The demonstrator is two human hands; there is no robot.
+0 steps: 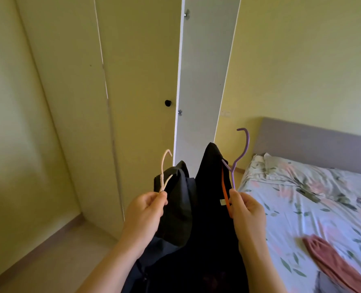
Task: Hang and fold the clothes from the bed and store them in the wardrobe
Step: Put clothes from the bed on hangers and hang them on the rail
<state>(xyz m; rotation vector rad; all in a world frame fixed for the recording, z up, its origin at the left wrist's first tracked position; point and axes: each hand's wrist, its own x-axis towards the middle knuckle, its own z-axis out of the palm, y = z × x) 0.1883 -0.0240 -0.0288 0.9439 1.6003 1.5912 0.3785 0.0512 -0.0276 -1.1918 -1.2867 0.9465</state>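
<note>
Cream hanger [164, 172] in my left hand [145, 210]: matt, wrapped or coated, I can't tell which. Purple hanger [242, 153] and orange hanger [225, 191] in my right hand [247, 210]: smooth, plastic-looking. Dark garments [179, 204] between the hands: matt cloth. Wardrobe door [137, 81] beyond the hands: smooth matt panel, with a glossy black knob [167, 103]. Right of my right hand I see the bedsheet [302, 197], creased printed cloth; the pink garment [331, 256], matt fabric; and the headboard [312, 142], matt grey.

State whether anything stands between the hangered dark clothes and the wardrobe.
The knobbed wardrobe door ahead of the dark clothes is shut; the white hinged door beside it stands open. Nothing else visible intervenes.
</note>
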